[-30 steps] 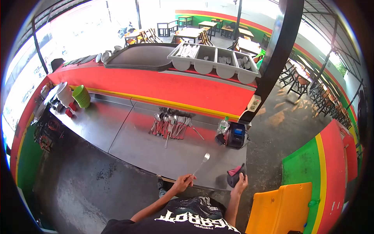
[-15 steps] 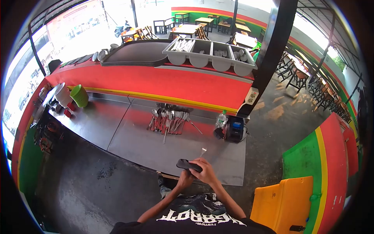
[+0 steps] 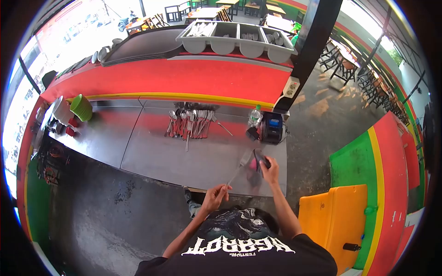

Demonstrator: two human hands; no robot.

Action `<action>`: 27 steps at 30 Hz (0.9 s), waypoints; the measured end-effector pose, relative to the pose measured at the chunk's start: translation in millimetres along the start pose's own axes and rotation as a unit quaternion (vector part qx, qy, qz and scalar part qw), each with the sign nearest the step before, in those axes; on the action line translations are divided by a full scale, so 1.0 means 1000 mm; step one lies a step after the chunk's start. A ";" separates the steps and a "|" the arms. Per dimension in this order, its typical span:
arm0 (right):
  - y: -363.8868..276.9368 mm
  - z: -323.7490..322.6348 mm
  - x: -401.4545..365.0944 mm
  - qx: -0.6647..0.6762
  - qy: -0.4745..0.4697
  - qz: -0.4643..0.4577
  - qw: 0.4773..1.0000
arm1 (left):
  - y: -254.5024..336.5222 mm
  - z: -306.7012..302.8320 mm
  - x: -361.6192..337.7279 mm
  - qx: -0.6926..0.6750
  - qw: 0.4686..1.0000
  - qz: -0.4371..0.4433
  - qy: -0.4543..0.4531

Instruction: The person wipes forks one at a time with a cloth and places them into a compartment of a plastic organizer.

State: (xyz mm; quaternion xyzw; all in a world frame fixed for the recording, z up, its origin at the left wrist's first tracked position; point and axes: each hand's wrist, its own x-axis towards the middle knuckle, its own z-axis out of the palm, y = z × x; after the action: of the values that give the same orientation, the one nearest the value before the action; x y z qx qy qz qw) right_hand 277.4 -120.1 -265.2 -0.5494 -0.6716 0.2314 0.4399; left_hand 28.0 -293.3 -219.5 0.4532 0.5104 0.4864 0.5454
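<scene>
Pinched in my left hand (image 3: 216,198) is the end of a metal fork (image 3: 238,168), which points up and to the right over the steel counter (image 3: 161,156). My right hand (image 3: 270,170) is closed around a dark, rounded object (image 3: 261,158) above the counter's right part. The two hands are apart. Farther back on the counter lies a pile of cutlery (image 3: 193,123), with spoons at its left and a few pieces sticking out toward me.
A bottle (image 3: 254,116) stands beside a black device (image 3: 271,128) at the counter's back right. Green bowls (image 3: 81,108) are stacked at the left. A grey cutlery tray (image 3: 237,39) and dark trays (image 3: 142,45) rest on the red ledge (image 3: 184,76). A yellow container (image 3: 334,225) is at the right.
My hands have moved apart, the right one carrying the dark object up and to the right. More of the fork now shows in my left hand. The view has tilted downward.
</scene>
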 end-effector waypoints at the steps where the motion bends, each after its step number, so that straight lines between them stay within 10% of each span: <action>1: -0.004 -0.008 0.000 0.002 -0.003 0.016 1.000 | 0.000 -0.005 0.004 0.005 1.000 0.004 0.008; 10: -0.100 -0.012 -0.048 0.182 0.130 0.158 0.962 | 0.018 -0.037 0.023 0.038 0.993 0.009 0.110; 19: -0.144 -0.014 -0.069 0.217 -0.132 -0.101 0.962 | -0.018 -0.001 0.008 0.046 0.998 0.006 0.035; 27: -0.119 -0.027 -0.078 0.144 -0.046 -0.075 0.986 | 0.013 0.031 -0.008 0.157 0.984 0.000 -0.080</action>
State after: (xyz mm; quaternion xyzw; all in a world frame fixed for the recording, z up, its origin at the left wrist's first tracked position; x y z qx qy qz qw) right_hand 237.8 -232.3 -183.4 -0.4169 -0.6905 0.3171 0.4989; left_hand 58.3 -299.3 -203.7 0.5708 0.5352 0.3626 0.5063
